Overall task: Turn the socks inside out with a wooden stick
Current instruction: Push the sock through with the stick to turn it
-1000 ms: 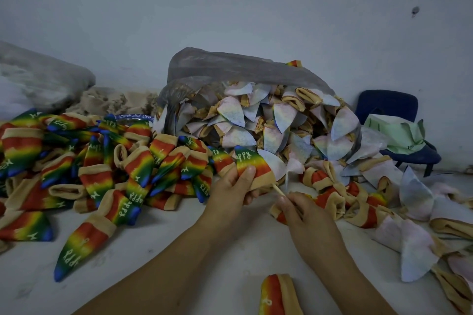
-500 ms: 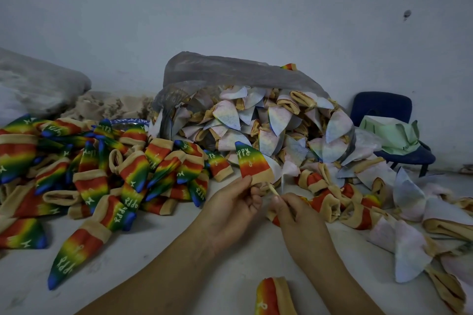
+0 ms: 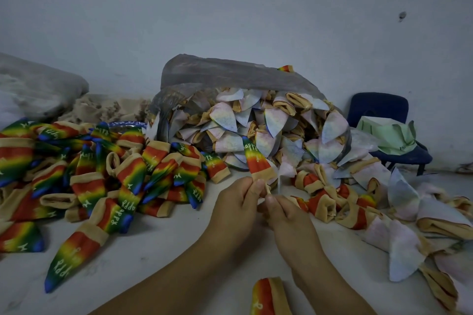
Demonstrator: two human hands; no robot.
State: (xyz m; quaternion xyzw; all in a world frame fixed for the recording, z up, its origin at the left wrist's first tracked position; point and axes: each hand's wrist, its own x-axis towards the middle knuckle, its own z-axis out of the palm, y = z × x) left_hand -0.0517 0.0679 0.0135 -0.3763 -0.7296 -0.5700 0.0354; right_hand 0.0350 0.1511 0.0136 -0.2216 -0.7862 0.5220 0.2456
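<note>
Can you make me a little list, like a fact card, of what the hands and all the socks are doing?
left hand: pinches the tan cuff of the held sock
held sock: rainbow side out, tip pointing up
right hand: grips the wooden stick below the cuff
rainbow pile: on the left, colours showing
plastic bag: pale inside-out socks spilling out
blue chair: far right, green bag on it

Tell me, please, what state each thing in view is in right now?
Held sock: upright, rainbow side out, cuff pinched by the left hand.
Wooden stick: gripped by the right hand, mostly hidden.
Plastic bag: open, spilling pale socks.
Pale socks: inside out, heaped.
Rainbow pile: coloured side out, loose on the floor.
Blue chair: holding a green bag.
</note>
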